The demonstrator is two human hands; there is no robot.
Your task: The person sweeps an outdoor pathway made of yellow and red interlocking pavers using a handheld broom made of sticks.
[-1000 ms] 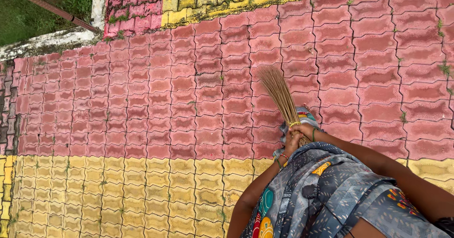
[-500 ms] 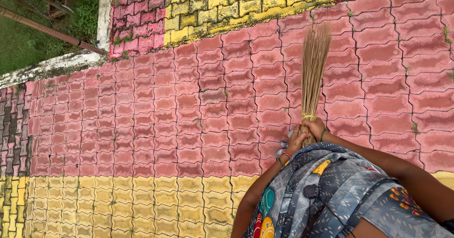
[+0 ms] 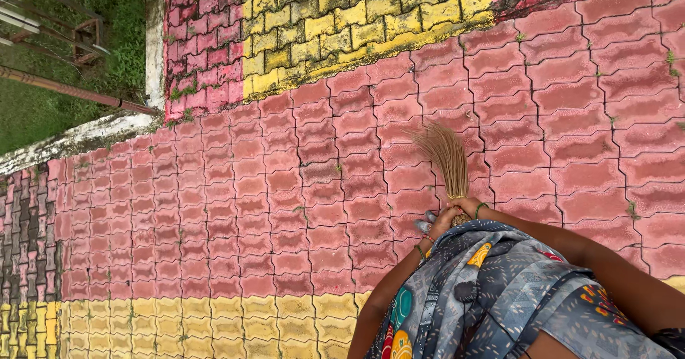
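From my seat at the feed I start at the far left of the broom: a patch of grass (image 3: 43, 102) lies well beyond the paving, with a rusty pipe (image 3: 71, 91) slanting across it and what looks like a small metal frame (image 3: 85, 38) farther up, too cut off by the edge for me to say what it is. A worn white kerb (image 3: 78, 138) divides that grass from the red paving blocks (image 3: 235, 188), which run all the way under the broom; I count two yellow bands, one yellow strip (image 3: 214, 327) below and left of the broom and one mossy yellow strip (image 3: 357, 23) above it, darkened with grime. Nothing stands between the bristles and the blocks around them. I see one broom (image 3: 446, 155), a bundle of thin tan sticks fanning up and to the left, its tips low over the red blocks near the middle of the view. Two hands meet at its base: the left hand (image 3: 441, 223) is wrapped around the bundle's lower end, fingers curled tight against it, and the right hand (image 3: 467, 205) is closed over the bundle just above. The broom's butt end is hidden by the hands and by the patterned grey cloth (image 3: 499, 287) right below them, which also covers the body; both forearms run off the bottom edge.
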